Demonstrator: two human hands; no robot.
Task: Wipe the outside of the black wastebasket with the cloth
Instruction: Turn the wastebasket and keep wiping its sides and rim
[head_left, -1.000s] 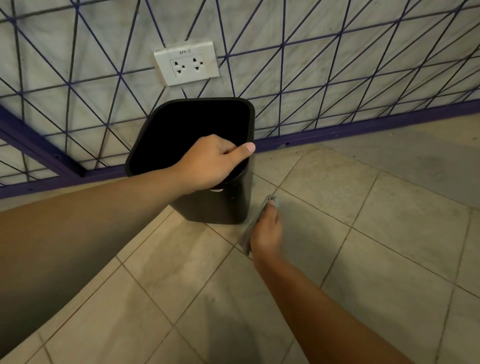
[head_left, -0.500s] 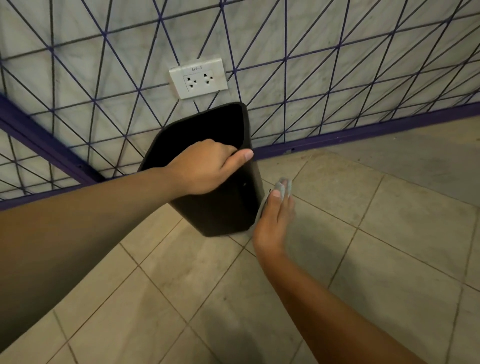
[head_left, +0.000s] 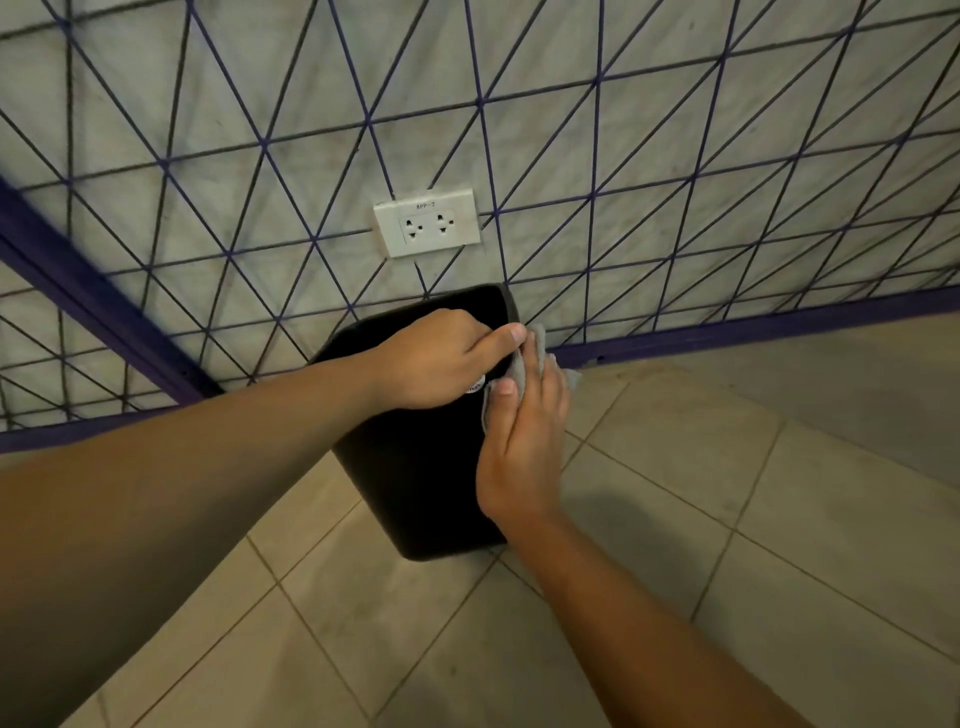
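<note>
We've got the black wastebasket (head_left: 426, 467) tipped back toward the wall, sitting w/ its base on the tiled floor (head_left: 727, 519) just below frame centre, mouth leaning toward 12 o'clock under the wall socket (head_left: 426, 222). Our left hand (head_left: 436, 358) grips the near rim, fingers curled over the edge into the bin, thumb stretched out along the rim toward 3 o'clock. Our right hand (head_left: 524, 441) lies w/ fingers nearly straight, pressing the grey cloth (head_left: 524, 358) against the bin's right side near the top; the cloth bunches out past the fingertips at approx 1 o'clock of that hand. We judge we're mid-stroke on the right face, up by the rim. To do it well: keep the palm flat so the cloth covers a wide band, run long overlapping passes top to base, and let the left hand brace the tilt so pressure doesn't skid the bin. Then rotate it w/ the left hand to bring the wall-facing side round; that side is hidden from us now. Mind the small label (head_left: 475, 387) under the rim.
</note>
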